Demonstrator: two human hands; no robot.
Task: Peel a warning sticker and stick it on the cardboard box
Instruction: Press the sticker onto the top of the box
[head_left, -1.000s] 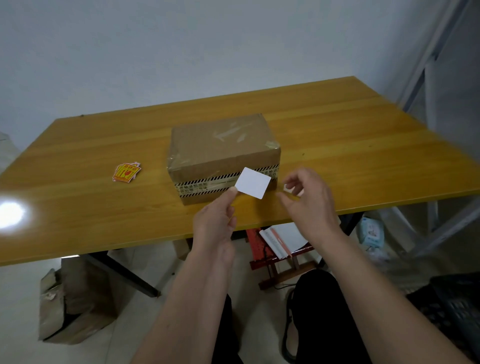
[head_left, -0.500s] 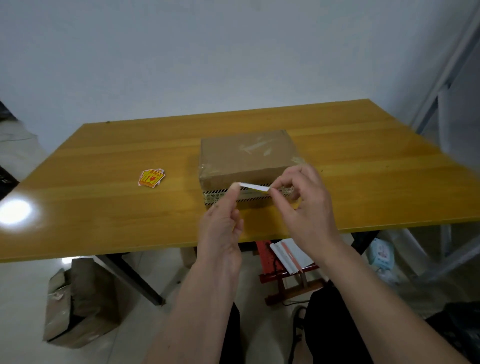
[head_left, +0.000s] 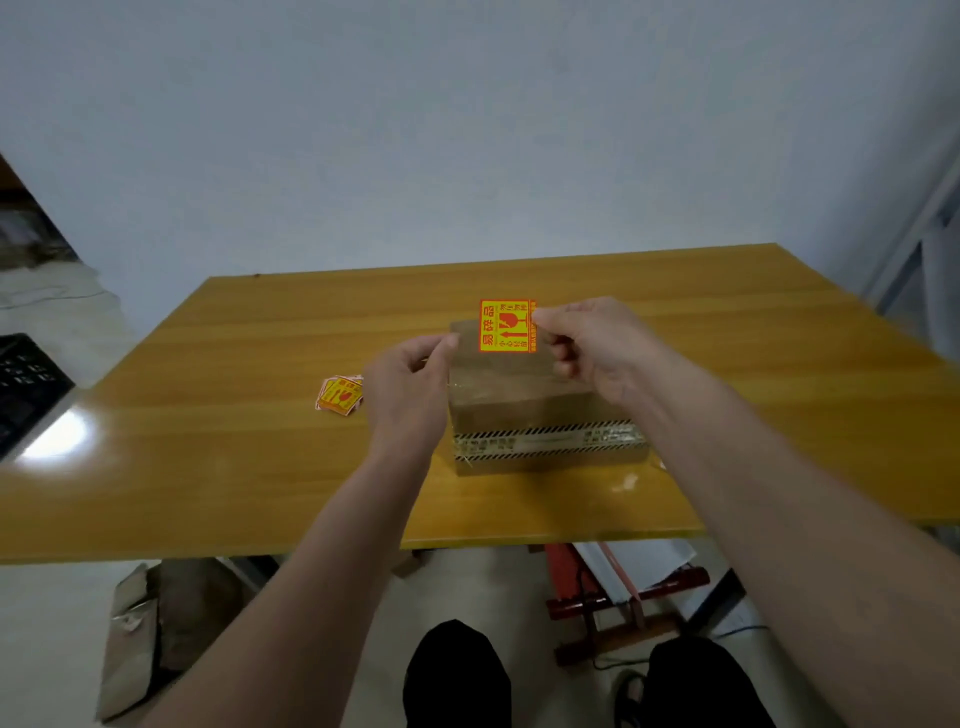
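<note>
Warning sticker (head_left: 506, 326), orange-yellow with red print, held upright in the air above the far part of the cardboard box (head_left: 524, 395), printed face toward the camera, text turned sideways. Right hand (head_left: 587, 345) pinches the sticker's right edge between thumb and fingers; that edge is covered by the fingertips. Left hand (head_left: 410, 384) is raised just left of the box, thumb and forefinger brought close together at the tip; something thin may be between them but it is too faint to tell, so whether this hand grips anything cannot be told. It does not touch the sticker. Box sits on the yellow wooden table (head_left: 208, 457), striped black-and-white tape (head_left: 545, 441) across its near side; its top left corner is hidden behind the left hand, much of its right top behind the right hand and wrist. Small stack of spare stickers (head_left: 338, 396) lies on the table left of the box, partly cut off by the left hand. Print on tape unreadable.
</note>
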